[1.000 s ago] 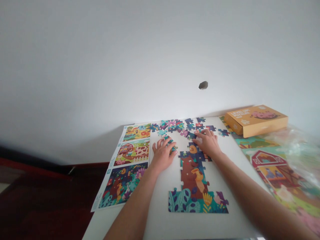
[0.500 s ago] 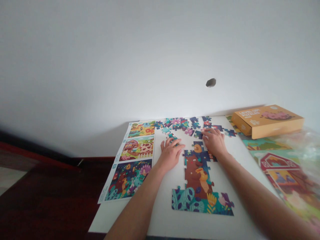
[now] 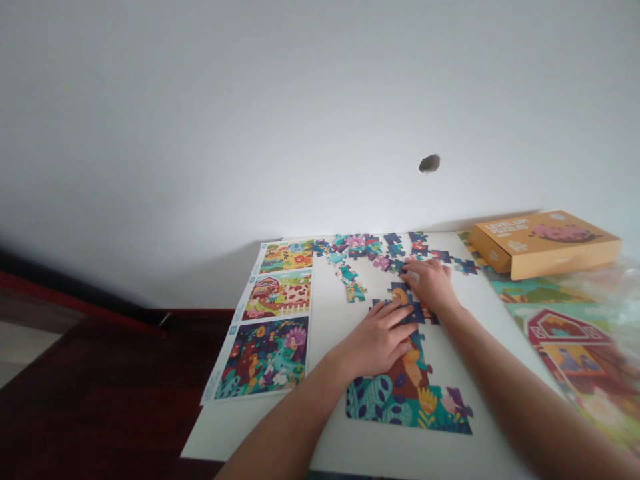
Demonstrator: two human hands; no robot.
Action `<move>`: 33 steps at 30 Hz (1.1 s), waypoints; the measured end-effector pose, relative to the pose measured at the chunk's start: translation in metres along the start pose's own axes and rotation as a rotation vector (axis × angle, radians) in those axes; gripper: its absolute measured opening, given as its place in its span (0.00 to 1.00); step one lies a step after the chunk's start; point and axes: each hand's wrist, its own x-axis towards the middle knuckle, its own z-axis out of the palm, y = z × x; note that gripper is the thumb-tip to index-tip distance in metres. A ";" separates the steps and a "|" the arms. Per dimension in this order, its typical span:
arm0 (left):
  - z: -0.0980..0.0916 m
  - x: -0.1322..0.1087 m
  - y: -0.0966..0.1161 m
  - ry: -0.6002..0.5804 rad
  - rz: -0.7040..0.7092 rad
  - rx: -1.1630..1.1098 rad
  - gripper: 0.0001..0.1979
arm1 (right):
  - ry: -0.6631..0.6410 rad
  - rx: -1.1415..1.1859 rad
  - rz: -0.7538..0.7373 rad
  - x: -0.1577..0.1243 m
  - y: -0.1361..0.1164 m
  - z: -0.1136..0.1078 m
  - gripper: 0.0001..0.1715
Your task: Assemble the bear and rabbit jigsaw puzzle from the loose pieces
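My left hand (image 3: 383, 341) lies flat with fingers spread over the bear part of a partly joined jigsaw puzzle (image 3: 395, 403), hiding much of the bear. My right hand (image 3: 429, 285) rests at the puzzle's upper right, its fingers stretched toward a loose dark puzzle piece (image 3: 397, 267) and partly covering the top corner. A piece with an orange round shape (image 3: 399, 293) shows at the puzzle's top, between both hands. Left of it lies a teal piece with yellow leaves (image 3: 355, 291). Whether anything lies under my right fingers is hidden.
Several loose pieces (image 3: 356, 244) are spread along the table's back edge by the wall. A picture sheet (image 3: 273, 320) with three scenes lies at the left. An orange puzzle box (image 3: 550, 243) and clear plastic wrap (image 3: 615, 300) sit at the right on a farm-picture puzzle (image 3: 575, 347).
My left hand has moved right and nearer, from beside the loose teal pieces onto the bear. My right hand stays at the puzzle's upper right. The view has shifted slightly.
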 end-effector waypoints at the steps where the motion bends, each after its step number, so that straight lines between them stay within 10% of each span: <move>1: 0.000 -0.001 -0.001 -0.009 -0.003 0.001 0.19 | -0.003 -0.003 0.002 0.000 0.000 0.000 0.15; 33: -0.005 0.000 -0.005 -0.044 -0.028 -0.091 0.19 | 0.080 -0.023 0.248 -0.001 0.020 -0.018 0.16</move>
